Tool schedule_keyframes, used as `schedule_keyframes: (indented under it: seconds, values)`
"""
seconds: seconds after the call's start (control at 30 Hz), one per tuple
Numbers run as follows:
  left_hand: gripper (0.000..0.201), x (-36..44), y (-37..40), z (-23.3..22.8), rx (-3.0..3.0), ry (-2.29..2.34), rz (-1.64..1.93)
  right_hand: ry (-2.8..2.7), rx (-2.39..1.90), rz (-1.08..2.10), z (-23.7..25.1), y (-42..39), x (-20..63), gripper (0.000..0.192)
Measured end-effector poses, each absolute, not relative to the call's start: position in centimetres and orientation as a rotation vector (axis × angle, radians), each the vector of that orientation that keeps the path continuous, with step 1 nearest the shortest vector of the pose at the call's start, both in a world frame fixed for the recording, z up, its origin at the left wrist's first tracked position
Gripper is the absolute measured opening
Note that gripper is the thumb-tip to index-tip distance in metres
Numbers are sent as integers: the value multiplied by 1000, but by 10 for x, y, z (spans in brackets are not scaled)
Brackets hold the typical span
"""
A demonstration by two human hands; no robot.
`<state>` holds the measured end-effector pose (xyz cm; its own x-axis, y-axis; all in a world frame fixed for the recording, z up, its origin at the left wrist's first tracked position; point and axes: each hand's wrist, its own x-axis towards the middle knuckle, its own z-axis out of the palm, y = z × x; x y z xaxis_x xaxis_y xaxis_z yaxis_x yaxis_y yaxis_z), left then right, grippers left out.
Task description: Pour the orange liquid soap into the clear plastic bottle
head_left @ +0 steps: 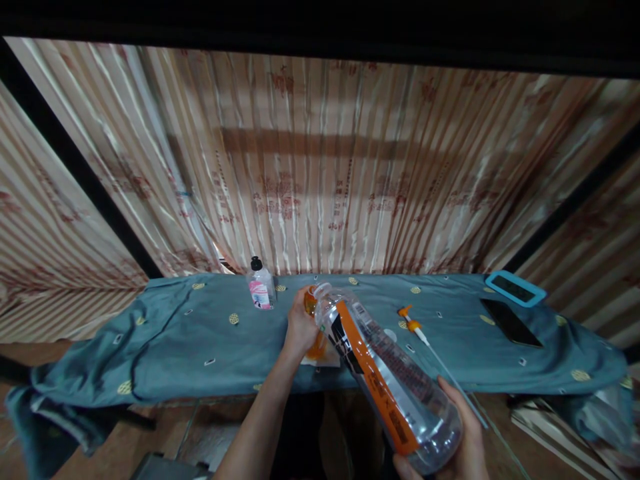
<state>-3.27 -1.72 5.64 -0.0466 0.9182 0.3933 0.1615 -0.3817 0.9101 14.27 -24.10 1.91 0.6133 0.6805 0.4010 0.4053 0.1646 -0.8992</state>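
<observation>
Bottle (383, 383), lower right of frame, is being gripped by right hand (469, 430); amber container (311, 306) is being clasped by left hand (300, 328).

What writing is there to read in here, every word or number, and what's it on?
Nothing is legible enough to quote.
Large clear bottle: lettering and fine print, too blurred.
Black-capped bottle: pink-and-white label, too small.
Curtain: red printed characters, too blurred.
Tablecloth: tiny patch marks, too small.
</observation>
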Motion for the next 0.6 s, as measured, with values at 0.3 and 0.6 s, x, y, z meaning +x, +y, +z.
schedule_keyframes:
  seconds: [0.3,0.6]
  values:
    - [35,-32,-17,55,1593,1147,1514,-984,-1461,210,10,-243,148,106]
    - [34,-31,-17,55,1596,1141,1531,-1032,-1429,145,21,-243,142,101]
